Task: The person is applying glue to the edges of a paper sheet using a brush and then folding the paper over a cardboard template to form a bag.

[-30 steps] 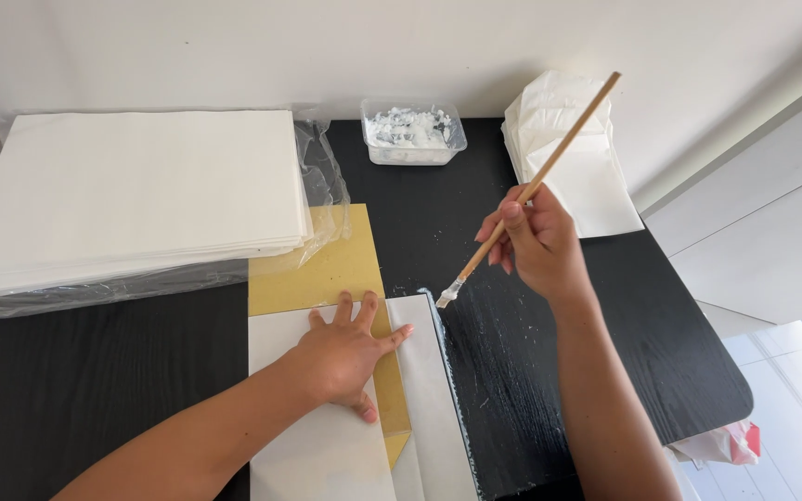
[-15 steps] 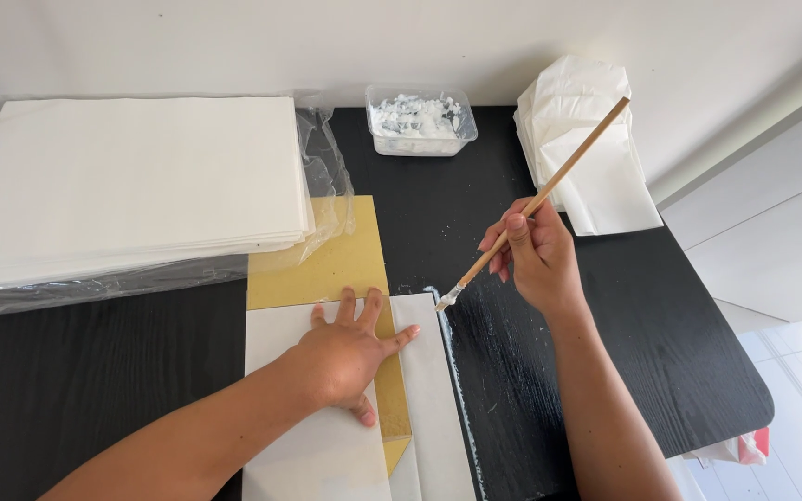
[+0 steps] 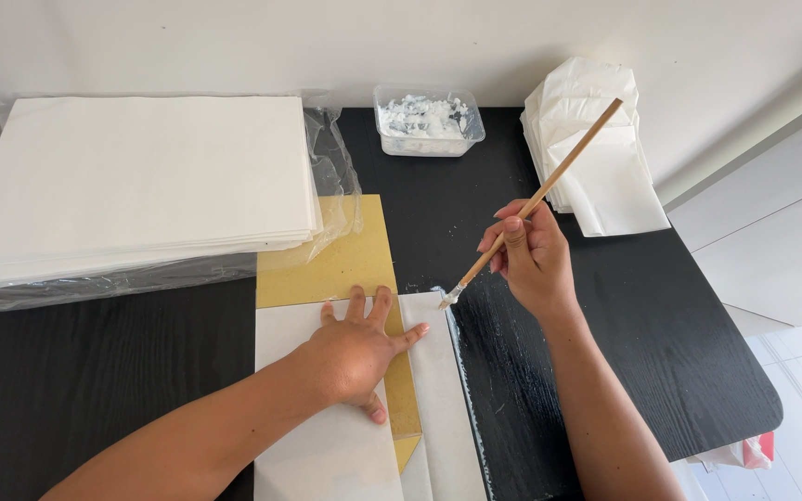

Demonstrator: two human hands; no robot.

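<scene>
Left hand (image 3: 356, 357): flat, fingers spread, pressing a white sheet (image 3: 327, 445) over a yellow card (image 3: 336, 264), lower centre of frame. Right hand (image 3: 531, 260): closed around a wooden brush (image 3: 536, 199), centre right.

Brush: long axis diagonal, handle end toward upper right, wet bristle tip pointing lower left, at the top of the sheet's right strip (image 3: 438, 390), beside the black table (image 3: 642, 315).

Step, as judged: pasting the strip's edge. Next stroke would call for a steady drag along that edge with the sheet held down.

Also present: tub of white paste (image 3: 427, 121), upper centre; paper stack (image 3: 141, 181), upper left; folded white pieces (image 3: 596, 158), upper right.
</scene>
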